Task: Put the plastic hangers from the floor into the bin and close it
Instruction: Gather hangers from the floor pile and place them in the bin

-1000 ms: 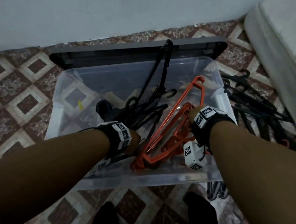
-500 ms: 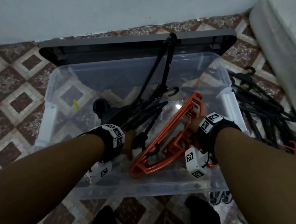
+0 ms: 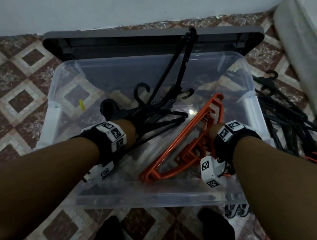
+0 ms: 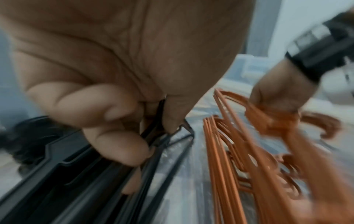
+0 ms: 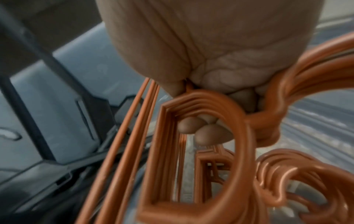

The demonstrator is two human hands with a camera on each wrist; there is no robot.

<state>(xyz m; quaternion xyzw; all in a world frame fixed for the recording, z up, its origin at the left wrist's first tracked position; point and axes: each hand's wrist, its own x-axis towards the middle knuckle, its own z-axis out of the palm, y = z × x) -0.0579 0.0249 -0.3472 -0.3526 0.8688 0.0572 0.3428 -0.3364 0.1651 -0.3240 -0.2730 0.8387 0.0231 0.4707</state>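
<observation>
A clear plastic bin [image 3: 59, 115] stands open on the tiled floor. Both hands reach down into it. My left hand [image 3: 131, 130] grips a bunch of black hangers [image 3: 159, 116]; in the left wrist view its fingers [image 4: 118, 133] curl round the black hangers [image 4: 95, 174]. My right hand [image 3: 215, 130] holds a stack of orange hangers [image 3: 194, 136] lying low in the bin; the right wrist view shows its fingers [image 5: 203, 130] hooked through the orange hangers [image 5: 210, 144]. One black hanger [image 3: 183, 58] leans up against the bin's far wall.
The dark grey lid [image 3: 148, 40] lies behind the bin by the white wall. A heap of black hangers [image 3: 289, 122] sits on the floor right of the bin. A white mattress [image 3: 307, 53] fills the far right. My feet [image 3: 109, 235] stand at the bin's near side.
Both hands have sunk lower into the bin. The orange stack has dropped from tilted up to lying near the bottom, and the black bunch has moved down with the left hand.
</observation>
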